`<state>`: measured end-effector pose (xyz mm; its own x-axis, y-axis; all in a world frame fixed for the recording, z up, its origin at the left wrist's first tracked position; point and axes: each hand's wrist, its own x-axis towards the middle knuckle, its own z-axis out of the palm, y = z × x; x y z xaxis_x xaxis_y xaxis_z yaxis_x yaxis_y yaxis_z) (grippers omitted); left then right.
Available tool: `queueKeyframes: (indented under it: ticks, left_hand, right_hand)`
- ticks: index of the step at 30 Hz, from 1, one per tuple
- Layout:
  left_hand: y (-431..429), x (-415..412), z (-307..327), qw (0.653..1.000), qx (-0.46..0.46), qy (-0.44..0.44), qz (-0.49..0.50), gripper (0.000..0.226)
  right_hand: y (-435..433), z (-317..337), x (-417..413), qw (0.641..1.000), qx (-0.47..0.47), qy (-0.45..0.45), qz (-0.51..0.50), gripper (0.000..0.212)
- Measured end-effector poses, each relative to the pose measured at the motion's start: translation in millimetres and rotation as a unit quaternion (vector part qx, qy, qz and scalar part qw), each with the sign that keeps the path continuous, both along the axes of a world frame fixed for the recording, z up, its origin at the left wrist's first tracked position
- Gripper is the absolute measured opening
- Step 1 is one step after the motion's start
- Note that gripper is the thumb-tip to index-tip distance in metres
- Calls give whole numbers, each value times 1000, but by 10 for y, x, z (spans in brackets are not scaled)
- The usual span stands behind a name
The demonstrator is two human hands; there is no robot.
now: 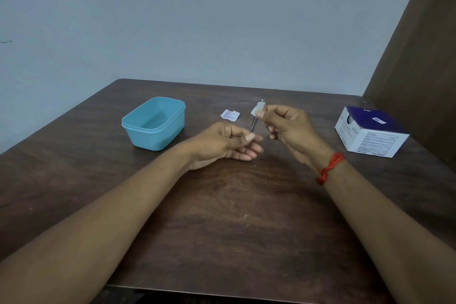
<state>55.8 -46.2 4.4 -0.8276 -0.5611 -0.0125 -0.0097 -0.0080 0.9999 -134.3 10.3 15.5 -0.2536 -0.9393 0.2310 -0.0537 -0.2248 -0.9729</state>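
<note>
Above the middle of the worktop (222, 205), the right grip (288, 128) pinches a white pad (256, 109) wrapped round the top of a thin dark stick (254, 124), which hangs down. The left grip (227, 142) has thumb against forefinger right at the stick's lower end; I cannot tell whether it holds it.

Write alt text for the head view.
The right hand pinches a small white pad around a thin dark tool; the left hand pinches the tool's lower end, above a dark wooden table. A blue tub sits left, a torn packet behind, a purple-and-white box right.
</note>
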Motion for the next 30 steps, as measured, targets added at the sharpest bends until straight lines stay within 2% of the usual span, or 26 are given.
queueKeyframes:
  ticks: [2, 7, 16, 24, 30]
  left_hand:
    - [-20, 42, 17, 998, 41, 14, -35, 30]
    - [-39, 55, 15, 996, 86, 35, -11, 25]
    - [-3, -20, 18, 994, 63, 42, 78, 18]
    - [9, -30, 11, 992, 56, 45, 100, 21]
    - [16, -32, 25, 994, 49, 36, 94, 18]
  right_hand:
    - [17, 15, -1, 1000, 3, -9, 21, 14]
    - [50, 38, 10, 999, 6, -33, 30, 12]
    - [37, 69, 9, 998, 13, -61, -31, 4]
    - [0, 71, -53, 988, 1, -75, -132, 15]
    - [10, 69, 1, 992, 2, -38, -123, 10]
